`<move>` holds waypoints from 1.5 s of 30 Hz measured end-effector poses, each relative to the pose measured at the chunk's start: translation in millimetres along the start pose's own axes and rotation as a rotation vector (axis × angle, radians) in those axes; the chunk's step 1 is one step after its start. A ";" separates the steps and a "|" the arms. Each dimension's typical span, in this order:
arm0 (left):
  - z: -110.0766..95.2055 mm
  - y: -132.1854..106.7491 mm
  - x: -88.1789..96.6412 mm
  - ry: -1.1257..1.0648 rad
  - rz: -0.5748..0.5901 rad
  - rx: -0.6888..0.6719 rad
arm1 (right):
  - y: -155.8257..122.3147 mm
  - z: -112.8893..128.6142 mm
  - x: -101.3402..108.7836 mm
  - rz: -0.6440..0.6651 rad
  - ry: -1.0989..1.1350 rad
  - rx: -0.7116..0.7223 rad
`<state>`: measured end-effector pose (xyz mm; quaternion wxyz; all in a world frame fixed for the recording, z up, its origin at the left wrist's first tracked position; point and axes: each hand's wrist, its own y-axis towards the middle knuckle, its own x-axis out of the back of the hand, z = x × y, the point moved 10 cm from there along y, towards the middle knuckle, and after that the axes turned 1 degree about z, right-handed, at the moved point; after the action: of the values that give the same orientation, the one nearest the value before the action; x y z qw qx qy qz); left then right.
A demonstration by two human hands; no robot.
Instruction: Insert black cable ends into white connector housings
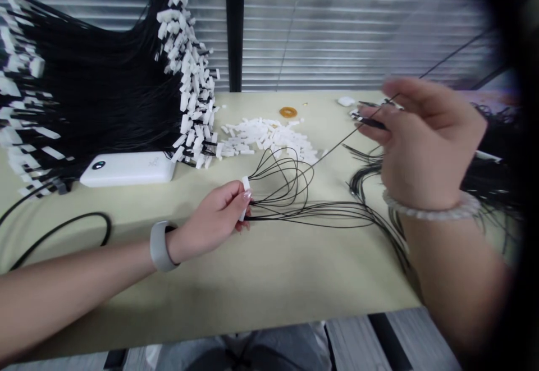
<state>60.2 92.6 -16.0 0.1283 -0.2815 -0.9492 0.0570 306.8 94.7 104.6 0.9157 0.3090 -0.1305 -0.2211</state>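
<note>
My left hand [219, 216] rests on the table, fingers closed on a small white connector [245, 186] from which several thin black wires [295, 202] loop out to the right. My right hand [421, 141] is raised above the table's right side, thumb and fingers pinched on the end of one black wire [337, 146] that runs slanting down toward the loops. A pile of loose white connectors [269, 135] lies behind the wire loops. I wear a grey band on my left wrist and a bead bracelet on my right.
A large heap of finished black wires with white connectors [105, 85] fills the left back. A white power bank [128, 169] with a black cable [63, 230] lies before it. More black wires [492, 152] lie at the right. An orange ring [288, 112] sits near the window blinds.
</note>
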 end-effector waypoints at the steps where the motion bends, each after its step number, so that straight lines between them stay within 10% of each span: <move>1: 0.0 -0.1 -0.5 0.004 0.004 0.001 | 4.0 -8.6 3.6 -0.005 0.114 -0.068; 7: 0.5 -2.5 -4.2 0.011 0.032 -0.002 | 13.7 -30.6 20.4 -0.095 0.279 -0.203; 15: 1.9 -2.5 -6.0 0.006 0.047 0.005 | -33.0 -4.3 -51.6 0.241 0.024 -0.230; 25: -4.4 -4.3 -8.5 0.171 0.054 -0.109 | -81.5 24.8 -108.0 0.657 -0.376 0.132; 45: -11.1 -8.1 -15.1 0.302 0.095 -0.171 | -91.2 19.3 -117.6 0.733 -0.347 0.079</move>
<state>71.2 77.9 -7.2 0.2422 -0.3412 -0.9062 -0.0611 168.0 77.1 50.6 0.8857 0.2352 -0.3929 0.0766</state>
